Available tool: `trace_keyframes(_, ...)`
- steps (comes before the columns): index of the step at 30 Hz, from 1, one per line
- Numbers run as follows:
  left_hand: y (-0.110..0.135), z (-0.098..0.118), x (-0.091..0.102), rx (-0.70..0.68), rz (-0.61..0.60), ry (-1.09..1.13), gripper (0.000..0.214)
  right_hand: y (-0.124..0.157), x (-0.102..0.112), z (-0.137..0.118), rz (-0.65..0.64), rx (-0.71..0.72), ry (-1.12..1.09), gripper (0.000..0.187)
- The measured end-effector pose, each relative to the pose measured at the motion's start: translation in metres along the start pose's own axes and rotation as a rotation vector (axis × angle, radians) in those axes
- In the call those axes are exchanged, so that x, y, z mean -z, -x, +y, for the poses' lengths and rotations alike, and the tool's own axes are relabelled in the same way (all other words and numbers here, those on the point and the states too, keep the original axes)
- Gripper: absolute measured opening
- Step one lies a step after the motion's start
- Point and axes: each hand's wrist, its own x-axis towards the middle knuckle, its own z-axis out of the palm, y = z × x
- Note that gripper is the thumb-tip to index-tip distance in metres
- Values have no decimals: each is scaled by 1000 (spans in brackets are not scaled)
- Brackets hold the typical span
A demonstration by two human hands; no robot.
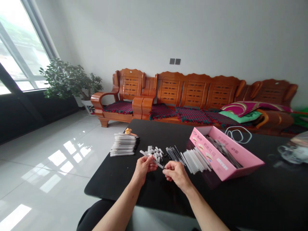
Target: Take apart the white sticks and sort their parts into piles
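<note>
A white pen point(158, 164) is gripped in my left hand point(142, 167), its fingers closed around the barrel. The fingertips of my right hand point(177, 175) pinch together at the pen's lower right end, on a small dark piece point(164, 167) mostly covered by the fingers. Just beyond my hands lies a heap of short white pen caps point(157, 153). Thin dark pen refills point(175, 154) are spread to the right of the caps, beside a row of white pen barrels point(196, 160). On the left, white pens with black ends point(124, 145) are stacked.
A pink open box point(223, 166) with dark refills inside stands on the black table point(154, 194). Behind it lies a white looped cord point(240, 134). A clear plastic bag point(295, 149) is at the right. A small yellow object point(128, 131) sits behind the stacked pens. Wooden sofas point(170, 89) line the wall.
</note>
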Motion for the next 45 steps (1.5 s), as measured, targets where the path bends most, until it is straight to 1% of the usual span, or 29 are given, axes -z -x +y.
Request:
trace_keyframes(2, -1, 0, 1, -1, 21, 5, 36, -1, 1, 1, 0, 9, 13, 23)
trace_keyframes(4, -3, 0, 4, -10, 34, 10, 35, -2, 3, 3, -33, -4, 29, 25)
trace_keyframes(6, -6, 2, 7, -31, 66, 30, 34, -3, 7, 5, -51, -17, 85, 28)
trace_keyframes(7, -7, 2, 9, -42, 88, 44, 33, -4, 9, 6, -36, -18, 136, 28)
trace_keyframes(9, -9, 3, 11, -53, 131, 70, 32, -6, 15, 9, 66, 13, 299, 27)
trace_keyframes(11, -10, 2, 12, -47, 147, 78, 32, -10, 20, 13, 230, 108, 526, 26)
trace_keyframes(13, -10, 0, 12, -33, 129, 67, 32, -16, 22, 19, 355, 201, 741, 24)
trace_keyframes(15, -8, -2, 10, -17, 102, 47, 31, -22, 21, 24, 406, 231, 887, 24)
trace_keyframes(18, -6, -3, 6, -3, 73, 16, 31, -29, 17, 26, 409, 215, 967, 26)
trace_keyframes(20, -5, -3, 5, -1, 55, 4, 31, -29, 15, 22, 411, 212, 952, 28)
trace_keyframes(22, -5, -2, 4, -1, 36, -1, 31, -25, 13, 14, 375, 237, 881, 29)
trace_keyframes(23, -4, -1, 4, -2, 23, -2, 31, -22, 12, 11, 330, 256, 818, 32)
trace_keyframes(25, -3, -1, 2, -2, -17, -6, 33, -16, 8, 5, 184, 268, 631, 41)
trace_keyframes(28, 1, 0, -1, 5, -104, -20, 37, -8, 0, 4, -28, 159, 321, 43)
trace_keyframes(29, 2, 1, -2, 6, -127, -23, 37, -7, -2, 4, -70, 116, 241, 42)
trace_keyframes(31, 3, 2, -2, 3, -142, -23, 38, -6, -4, 5, -115, 57, 131, 43)
trace_keyframes(34, 1, 5, 2, -15, -110, -5, 38, -4, -1, 4, -126, 13, 49, 39)
trace_keyframes(38, -5, 11, 12, -46, -40, 50, 36, -5, 13, 2, -106, -5, 81, 32)
trace_keyframes(42, -13, 20, 24, -87, 108, 147, 30, -9, 37, 4, -47, -18, 236, 28)
trace_keyframes(44, -16, 23, 28, -109, 185, 181, 28, -11, 48, 7, 37, -33, 368, 29)
trace_keyframes(45, -17, 23, 30, -116, 210, 191, 27, -12, 53, 8, 99, -23, 456, 29)
